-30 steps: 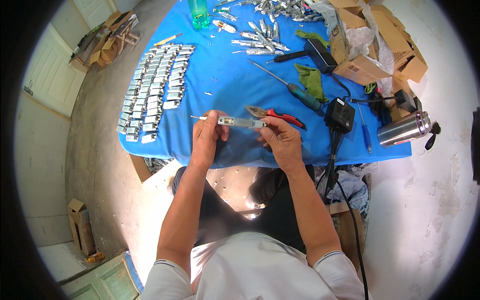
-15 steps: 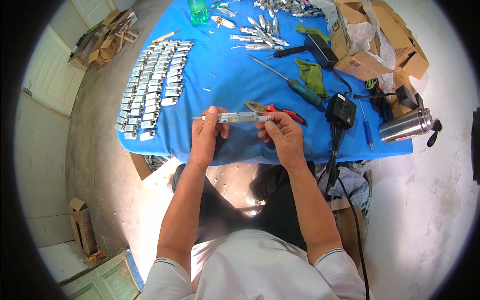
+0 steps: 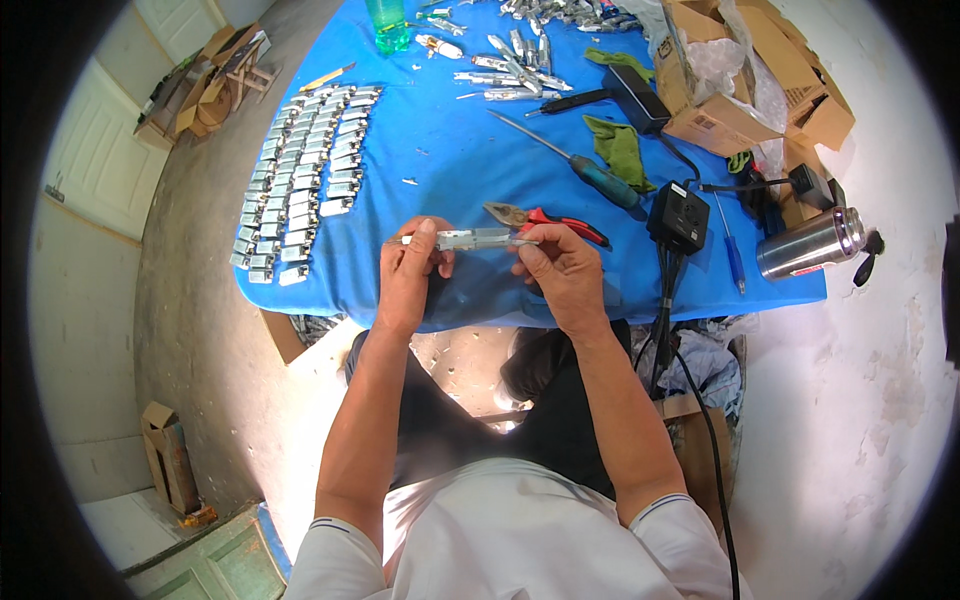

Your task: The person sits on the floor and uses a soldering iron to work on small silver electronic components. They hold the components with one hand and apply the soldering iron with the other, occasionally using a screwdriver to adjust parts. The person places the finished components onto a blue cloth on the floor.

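Note:
A slim, clear pen-shaped voltage tester (image 3: pixel 474 239) is held level above the front edge of the blue-covered table. My left hand (image 3: pixel 408 265) grips its left end between thumb and fingers, where a thin metal tip sticks out. At the other end, my right hand (image 3: pixel 563 265) pinches the tester with thumb and forefinger. Just behind my right hand lie pliers (image 3: pixel 555 222) with red and black handles, jaws toward the left. Fingers cover both ends of the tester in part.
Rows of small silver pieces (image 3: pixel 300 180) fill the table's left side. More testers (image 3: pixel 520 70) lie scattered at the back. To the right are a green-handled screwdriver (image 3: pixel 605 182), a black power block (image 3: pixel 680 215) with cables, a steel flask (image 3: pixel 810 245) and an open cardboard box (image 3: pixel 725 125).
The tester has turned slightly about its length, with both hands still on it. My hands stay in nearly the same place over the table edge.

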`<move>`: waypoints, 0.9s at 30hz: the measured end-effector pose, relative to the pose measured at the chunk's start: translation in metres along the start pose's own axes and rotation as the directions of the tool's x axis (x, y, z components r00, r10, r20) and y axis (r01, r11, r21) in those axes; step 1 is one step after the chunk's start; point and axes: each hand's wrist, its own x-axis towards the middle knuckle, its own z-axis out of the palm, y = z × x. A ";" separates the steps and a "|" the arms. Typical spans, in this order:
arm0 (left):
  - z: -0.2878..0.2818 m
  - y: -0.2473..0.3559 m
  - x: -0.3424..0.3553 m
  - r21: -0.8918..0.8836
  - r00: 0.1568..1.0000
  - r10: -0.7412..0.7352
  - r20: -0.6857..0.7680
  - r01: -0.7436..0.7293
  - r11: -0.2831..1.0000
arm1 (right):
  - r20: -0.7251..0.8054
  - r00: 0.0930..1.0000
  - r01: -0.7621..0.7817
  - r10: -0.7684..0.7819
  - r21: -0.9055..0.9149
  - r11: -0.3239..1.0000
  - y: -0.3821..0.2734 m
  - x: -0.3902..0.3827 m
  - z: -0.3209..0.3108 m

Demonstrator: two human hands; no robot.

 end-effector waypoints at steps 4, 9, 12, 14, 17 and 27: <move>0.002 0.001 0.000 0.006 1.000 -0.010 -0.016 0.010 1.000 | -0.009 1.000 0.009 -0.009 -0.002 1.000 -0.001 -0.001 0.001; 0.003 0.002 -0.001 0.006 1.000 -0.008 -0.017 0.008 1.000 | -0.006 0.999 0.042 -0.042 -0.008 0.999 0.000 -0.001 0.001; 0.005 0.004 -0.002 0.042 1.000 0.007 -0.019 -0.006 0.999 | -0.011 1.000 0.018 -0.018 -0.001 1.000 0.000 -0.001 0.001; 0.007 0.006 -0.003 0.062 1.000 0.013 -0.025 -0.012 0.998 | -0.018 1.000 -0.021 0.021 0.006 1.000 -0.004 -0.001 0.002; 0.009 0.007 -0.004 0.078 0.999 0.018 -0.032 -0.016 0.997 | -0.016 1.000 -0.027 0.027 0.020 0.999 -0.005 -0.001 0.002; 0.010 0.009 -0.005 0.135 0.999 0.032 -0.042 -0.026 0.990 | -0.031 0.998 -0.057 0.058 0.023 0.998 -0.007 -0.001 0.002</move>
